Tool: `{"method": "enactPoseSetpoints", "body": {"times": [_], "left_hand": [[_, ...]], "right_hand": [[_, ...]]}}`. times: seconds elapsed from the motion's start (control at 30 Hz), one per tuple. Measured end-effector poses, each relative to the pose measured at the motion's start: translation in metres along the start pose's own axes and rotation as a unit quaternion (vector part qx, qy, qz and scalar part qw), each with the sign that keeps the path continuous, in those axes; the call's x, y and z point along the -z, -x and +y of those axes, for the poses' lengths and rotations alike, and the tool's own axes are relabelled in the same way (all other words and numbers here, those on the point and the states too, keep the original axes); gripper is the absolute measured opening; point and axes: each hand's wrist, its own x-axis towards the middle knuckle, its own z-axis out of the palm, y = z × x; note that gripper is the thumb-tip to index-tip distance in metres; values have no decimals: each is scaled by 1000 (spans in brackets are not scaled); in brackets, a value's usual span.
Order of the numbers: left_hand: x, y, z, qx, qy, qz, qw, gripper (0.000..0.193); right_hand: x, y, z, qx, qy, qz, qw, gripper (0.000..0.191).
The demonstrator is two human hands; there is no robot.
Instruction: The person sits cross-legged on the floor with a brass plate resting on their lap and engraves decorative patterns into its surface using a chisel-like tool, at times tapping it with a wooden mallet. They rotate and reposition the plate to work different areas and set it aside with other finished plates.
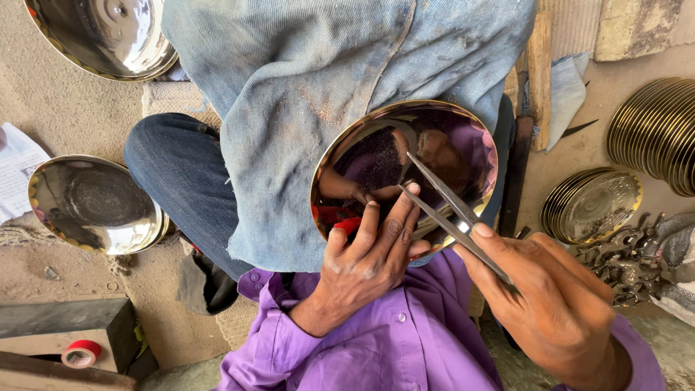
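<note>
Centrally, round polished brass-rimmed metal plate propped on a faded blue cloth over the lap, mirror face tilted toward the camera. Left hand spread narrow against the plate's lower rim, fingers flat on the metal, steadying it. Right hand closed around a slim steel two-pronged divider tool, prongs slightly apart, tips resting on the plate's surface near its middle. Left of the knee, similar shiny round plate on the sandy floor; another at top left. Right, ribbed stacks of brass discs leaning together. Bottom left, red tape roll.
</note>
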Motion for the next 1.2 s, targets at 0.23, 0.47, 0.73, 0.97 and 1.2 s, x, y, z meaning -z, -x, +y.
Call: {"method": "enactPoseSetpoints", "body": {"times": [0.23,0.47,0.73,0.97,1.2], "left_hand": [[1,-1,-1,-3,-4,6,1000,46],[4,-4,-1,4,54,8,999,39],[32,-28,-17,71,348,33,934,41],[19,-36,-18,4,359,-7,933,47],[9,-26,-17,-9,321,35,946,47]], "right_hand": [[2,-6,-5,6,4,6,1000,49],[17,-27,-17,51,22,-54,997,49],[30,-52,-24,128,82,-120,981,59],[33,-55,-40,164,105,-106,975,61],[61,-21,-3,177,-104,110,973,66]]}}
